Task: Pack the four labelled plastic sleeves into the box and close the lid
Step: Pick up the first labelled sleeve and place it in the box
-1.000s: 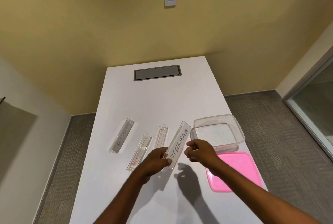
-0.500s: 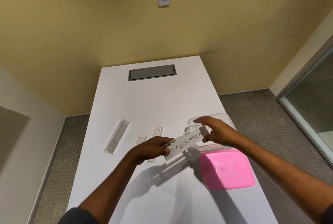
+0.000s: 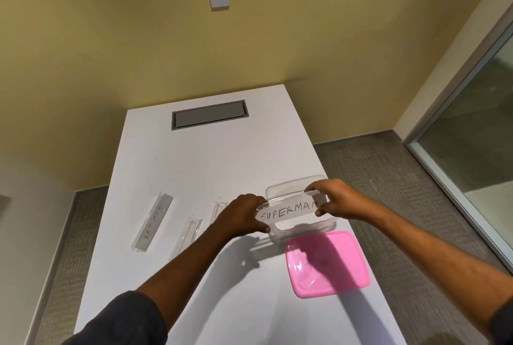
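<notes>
Here my left hand [image 3: 244,217] and right hand [image 3: 337,200] pinch the ends of the SUPERMAN sleeve [image 3: 288,210] above the clear box [image 3: 294,182]; held crosswise, I judge it may bridge the rim rather than drop in.

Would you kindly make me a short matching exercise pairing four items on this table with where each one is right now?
Things:
1. SUPERMAN sleeve
2. BATMAN sleeve
3. pink lid
4. clear box

Places:
A. flat on the table, nearer the person than the box
B. held by both hands over the box
C. leftmost on the table
D. open, beneath the held sleeve

Pairs: 1-B, 2-C, 3-A, 4-D
</notes>
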The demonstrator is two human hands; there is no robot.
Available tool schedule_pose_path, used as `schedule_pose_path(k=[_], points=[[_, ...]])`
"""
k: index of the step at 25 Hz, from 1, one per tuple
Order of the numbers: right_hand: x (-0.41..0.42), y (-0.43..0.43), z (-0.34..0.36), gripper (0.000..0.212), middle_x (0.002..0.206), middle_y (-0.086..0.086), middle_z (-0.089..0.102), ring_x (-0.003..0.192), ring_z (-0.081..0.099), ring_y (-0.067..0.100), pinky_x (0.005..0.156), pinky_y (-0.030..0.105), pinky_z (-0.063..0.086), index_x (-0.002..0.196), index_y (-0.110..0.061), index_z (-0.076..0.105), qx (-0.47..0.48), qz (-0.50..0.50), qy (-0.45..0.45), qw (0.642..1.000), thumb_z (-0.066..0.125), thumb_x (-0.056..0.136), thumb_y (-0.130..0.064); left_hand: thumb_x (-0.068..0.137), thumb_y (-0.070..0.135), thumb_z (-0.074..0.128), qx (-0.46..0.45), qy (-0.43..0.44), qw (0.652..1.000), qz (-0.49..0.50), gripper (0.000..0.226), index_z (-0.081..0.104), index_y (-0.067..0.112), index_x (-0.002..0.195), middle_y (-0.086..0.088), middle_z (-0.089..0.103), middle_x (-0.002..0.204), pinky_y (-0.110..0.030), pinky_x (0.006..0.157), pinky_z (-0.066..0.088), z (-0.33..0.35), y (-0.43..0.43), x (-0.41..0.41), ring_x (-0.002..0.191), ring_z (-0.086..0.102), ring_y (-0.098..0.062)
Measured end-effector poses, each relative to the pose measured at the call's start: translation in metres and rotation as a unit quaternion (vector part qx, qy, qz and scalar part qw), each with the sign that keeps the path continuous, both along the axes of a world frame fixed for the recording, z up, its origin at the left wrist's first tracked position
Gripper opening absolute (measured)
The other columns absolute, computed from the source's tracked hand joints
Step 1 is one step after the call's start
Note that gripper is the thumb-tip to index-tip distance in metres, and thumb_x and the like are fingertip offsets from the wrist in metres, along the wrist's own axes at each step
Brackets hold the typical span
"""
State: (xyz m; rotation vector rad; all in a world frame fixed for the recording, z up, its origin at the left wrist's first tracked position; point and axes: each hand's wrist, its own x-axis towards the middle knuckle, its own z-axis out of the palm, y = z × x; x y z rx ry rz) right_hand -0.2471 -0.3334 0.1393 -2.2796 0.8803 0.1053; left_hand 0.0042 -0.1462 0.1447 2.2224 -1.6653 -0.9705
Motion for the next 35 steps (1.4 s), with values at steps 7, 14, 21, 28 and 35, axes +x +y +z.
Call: schedule_pose_path(k=[7, 14, 21, 28, 35], points=[[-0.013, -0.039, -0.024, 0.053, 0.126, -0.003, 0.074, 0.11, 0.072, 0.019, 0.094, 0.042, 0.063, 0.129, -0.023, 0.067, -0.134, 0.027, 0.07, 0.988, 0.09, 0.083, -0.013, 0.078, 0.037, 0.09, -0.036, -0.172, 0.982, -0.065, 0.054, 0.068, 0.017, 0.123, -0.006, 0.071, 0.12, -0.041, 0.087, 0.058, -0.034, -0.072, -0.036, 0.115, 0.065, -0.029], [-0.005, -0.073, -0.072, 0.047, 0.126, 0.001, 0.071, 0.117, 0.066, 0.023, 0.112, 0.041, 0.049, 0.135, -0.015, 0.063, -0.265, 0.111, 0.145, 0.947, 0.082, 0.092, -0.017, 0.085, 0.013, 0.075, -0.029, -0.224, 0.969, -0.096, 0.023, 0.074, 0.013, 0.108, -0.011, 0.076, 0.114, -0.038, 0.079, 0.055, -0.079, -0.118, -0.041, 0.106, 0.071, -0.035], [0.014, -0.08, -0.112, 0.045, 0.127, 0.009, 0.069, 0.117, 0.065, 0.028, 0.105, 0.041, 0.049, 0.134, -0.01, 0.059, -0.325, 0.167, 0.187, 0.912, 0.068, 0.092, 0.002, 0.09, 0.016, 0.068, -0.021, -0.32, 0.938, -0.133, 0.018, 0.077, 0.017, 0.106, -0.012, 0.078, 0.112, -0.037, 0.081, 0.047, -0.118, -0.135, -0.039, 0.104, 0.071, -0.036], [0.029, -0.081, -0.14, 0.038, 0.122, 0.01, 0.071, 0.11, 0.067, 0.027, 0.106, 0.041, 0.046, 0.13, -0.007, 0.058, -0.383, 0.235, 0.215, 0.867, 0.069, 0.094, -0.007, 0.092, 0.009, 0.065, -0.003, -0.345, 0.926, -0.154, 0.014, 0.074, 0.017, 0.099, -0.009, 0.079, 0.099, -0.037, 0.088, 0.042, -0.137, -0.139, -0.04, 0.093, 0.072, -0.034], [0.035, -0.079, -0.158, 0.041, 0.127, 0.015, 0.067, 0.114, 0.065, 0.031, 0.102, 0.042, 0.05, 0.135, -0.001, 0.054, -0.359, 0.223, 0.229, 0.877, 0.068, 0.096, -0.005, 0.069, 0.01, 0.086, 0.018, -0.366, 0.914, -0.172, 0.017, 0.072, 0.02, 0.069, -0.001, 0.074, 0.064, -0.035, 0.082, 0.051, -0.142, -0.138, -0.044, 0.061, 0.072, -0.024]])
